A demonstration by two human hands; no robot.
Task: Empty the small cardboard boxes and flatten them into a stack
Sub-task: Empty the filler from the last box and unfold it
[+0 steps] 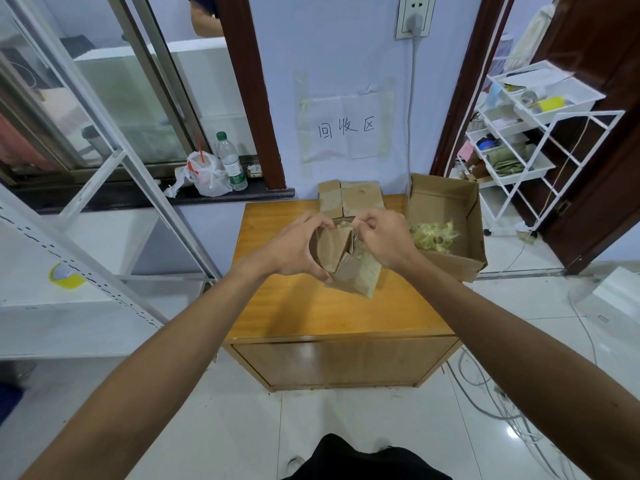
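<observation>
Above the middle of the wooden cabinet top [311,306], a small cardboard box [349,268] is held tilted between both hands, clear of the back wall; the left hand [294,249] grips the box's left side, fingers curled over its upper edge and thumb pressed against its lower corner; the right hand [388,237] has its fingertips drawn together, pinching the box's top edge at the opening; pale filling shows inside that opening. To the right, a large open carton [446,202] sits on the cabinet's rear right corner, overhanging the edge, with yellow-green filler [434,233] loose inside it. Behind the hands, flattened cardboard [349,199] lies against the wall, below a taped paper sign [346,126]. A plastic bottle [231,161] stands on the window ledge to the left.
</observation>
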